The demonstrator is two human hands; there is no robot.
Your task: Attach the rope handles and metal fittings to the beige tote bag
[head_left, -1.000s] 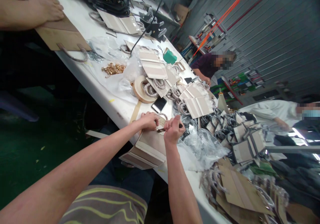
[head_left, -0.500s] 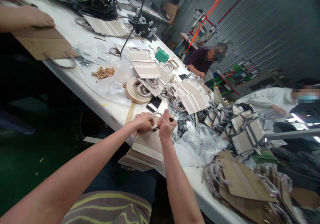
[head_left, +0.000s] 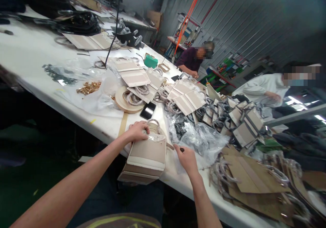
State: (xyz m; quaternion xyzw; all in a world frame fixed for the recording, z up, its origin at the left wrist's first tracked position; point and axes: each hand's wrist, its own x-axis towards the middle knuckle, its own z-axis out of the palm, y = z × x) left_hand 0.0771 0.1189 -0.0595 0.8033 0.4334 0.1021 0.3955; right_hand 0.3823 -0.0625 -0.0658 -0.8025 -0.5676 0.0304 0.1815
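A beige handbag, unfinished-looking, lies at the table's front edge with its folded bottom toward me. Its rounded handle points away. Small shiny metal plates show near its top edge. My left hand is closed on the bag's upper left corner, fingers curled by the plates. To the right of the bag, my right hand is closed round a small tool with a dark end; its kind is mostly hidden. A short brown strap runs from the bag's side toward the right fingertips; whether they touch it, I cannot tell.
Behind the bag lie a phone, a tape roll and gold-coloured fittings. Stacked bag panels and plastic wrap are to the right, with brown bag pieces nearer. Two people work across the table.
My right hand has moved right and down, off the metal plates, with the dark tool. My left hand stays at the bag's top. The other person's hand and brown bag at left have left view.
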